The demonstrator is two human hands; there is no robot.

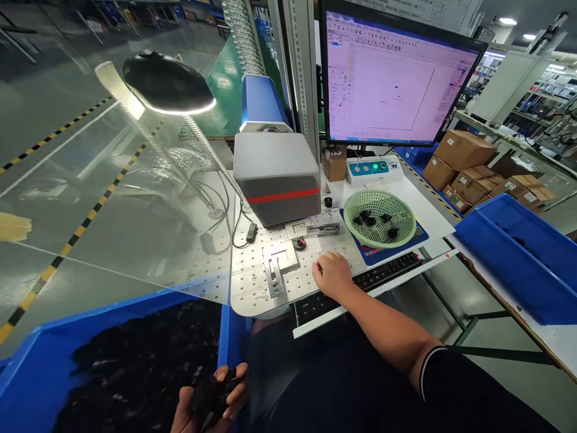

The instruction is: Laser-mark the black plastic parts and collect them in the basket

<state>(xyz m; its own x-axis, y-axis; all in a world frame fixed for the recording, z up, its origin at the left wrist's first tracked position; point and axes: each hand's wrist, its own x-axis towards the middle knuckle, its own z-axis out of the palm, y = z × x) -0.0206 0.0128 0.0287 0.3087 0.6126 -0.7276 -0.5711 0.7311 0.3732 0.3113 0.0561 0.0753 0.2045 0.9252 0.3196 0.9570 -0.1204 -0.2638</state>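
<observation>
Black parts [210, 397] lie in my left hand [229, 400], its fingers curled around them, at the bottom edge beside the blue bin [33, 349] filled with black pieces [153, 349]. My right hand [333, 275] rests closed on the front of the perforated metal plate [246, 294], just above the keyboard [387, 270]; whether anything is inside its fingers is hidden. A green basket [403, 207] holding several black parts stands to the right. A small round black piece with a red spot [299, 243] sits on the plate near the metal fixtures [274, 276].
A grey machine head [277, 174] hangs over the plate, beside a ring lamp [169, 84]. A monitor [396, 78] and a control box [374, 169] stand behind. Clear sheeting [112, 198] is at the left, a blue bin [518, 252] at the right.
</observation>
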